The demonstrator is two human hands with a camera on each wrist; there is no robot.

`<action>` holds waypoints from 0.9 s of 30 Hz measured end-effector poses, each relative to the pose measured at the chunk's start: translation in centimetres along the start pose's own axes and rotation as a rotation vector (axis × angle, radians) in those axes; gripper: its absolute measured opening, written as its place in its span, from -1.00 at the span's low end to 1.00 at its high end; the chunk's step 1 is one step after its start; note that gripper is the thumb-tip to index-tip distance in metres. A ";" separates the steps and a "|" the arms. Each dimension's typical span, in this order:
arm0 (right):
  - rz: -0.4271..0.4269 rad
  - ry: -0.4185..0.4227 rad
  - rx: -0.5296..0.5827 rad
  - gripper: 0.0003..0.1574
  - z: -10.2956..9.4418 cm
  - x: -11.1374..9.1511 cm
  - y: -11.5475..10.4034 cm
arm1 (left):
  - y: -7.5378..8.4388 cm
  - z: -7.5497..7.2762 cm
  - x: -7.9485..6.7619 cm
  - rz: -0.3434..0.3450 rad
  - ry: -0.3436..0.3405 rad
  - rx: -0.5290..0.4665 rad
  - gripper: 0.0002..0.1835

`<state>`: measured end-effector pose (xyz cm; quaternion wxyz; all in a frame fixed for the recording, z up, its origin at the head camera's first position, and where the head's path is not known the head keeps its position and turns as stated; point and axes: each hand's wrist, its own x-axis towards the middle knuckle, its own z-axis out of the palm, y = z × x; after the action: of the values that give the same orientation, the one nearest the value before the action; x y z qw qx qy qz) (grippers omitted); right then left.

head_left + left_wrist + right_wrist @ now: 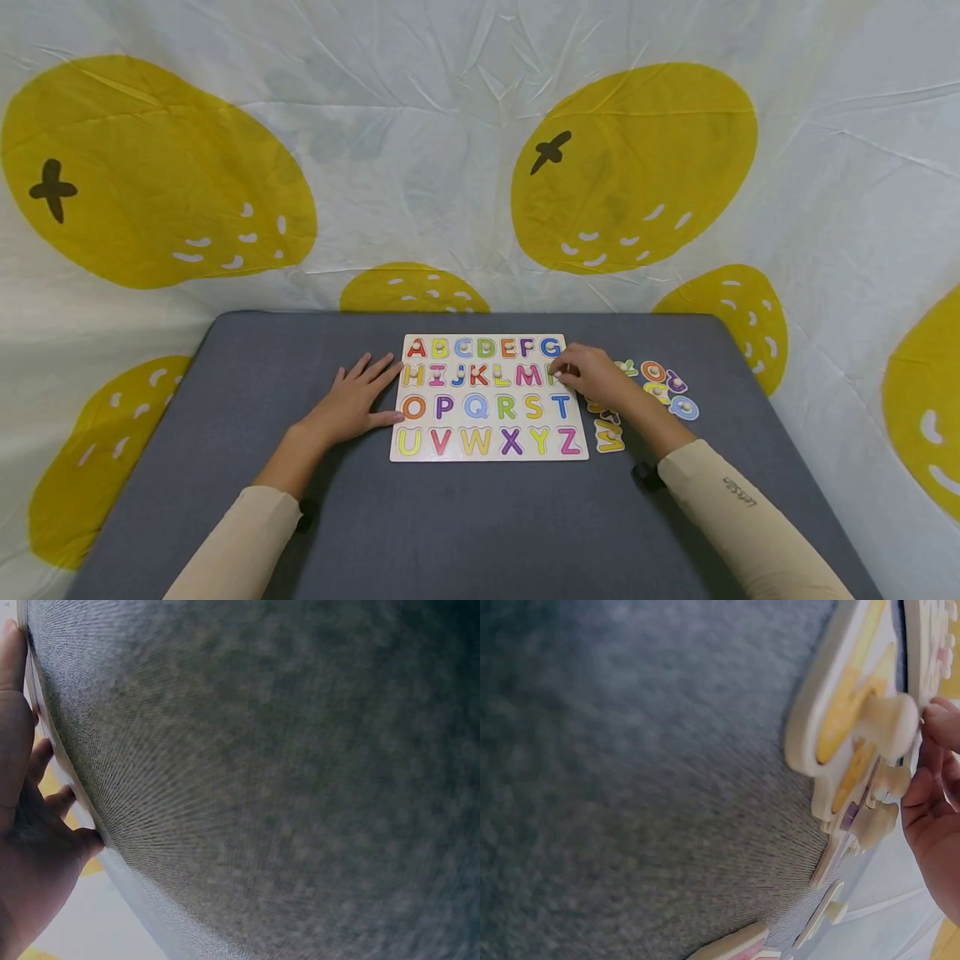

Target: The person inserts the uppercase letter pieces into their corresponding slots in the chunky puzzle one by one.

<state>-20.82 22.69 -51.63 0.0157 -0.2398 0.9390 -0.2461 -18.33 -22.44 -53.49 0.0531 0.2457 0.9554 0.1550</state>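
Note:
A wooden alphabet puzzle board (489, 421) lies on the table. Letter pieces with knobs, such as the red A (416, 347) and the pink M (528, 376), sit in its upper two rows. My left hand (358, 402) is spread flat, fingertips and thumb at the board's left edge. At the end of the second row my right hand (592, 375) pinches a green letter N piece (552, 374) by its knob, the fingers hiding most of it. In the right wrist view, the right fingertips (937, 712) meet beside the board's edge.
Loose knobbed pieces lie right of the board: an orange O (652, 372), a blue Q (684, 407), a yellow W (609, 436) and several others, partly under the right forearm. Grey cloth covers the table (480, 525); a patterned curtain (420, 183) hangs behind it.

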 end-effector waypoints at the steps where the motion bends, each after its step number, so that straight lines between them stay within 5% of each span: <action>1: 0.009 -0.005 0.003 -0.85 0.0 0.0 0.0 | 0.0 -0.1 0.0 0.000 0.000 -0.005 0.03; 15: 0.035 0.018 0.010 -0.74 -0.7 -1.0 -0.3 | 0.1 -0.1 -0.1 0.002 -0.002 -0.006 0.03; 27: 0.138 0.083 0.001 -0.68 -3.4 -3.8 3.2 | 0.3 -0.3 -0.1 -0.010 -0.012 -0.010 0.03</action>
<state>-19.36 28.46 -50.46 -0.0061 -0.1640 0.9530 -0.2546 -18.19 -22.34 -53.09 0.0610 0.2417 0.9554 0.1582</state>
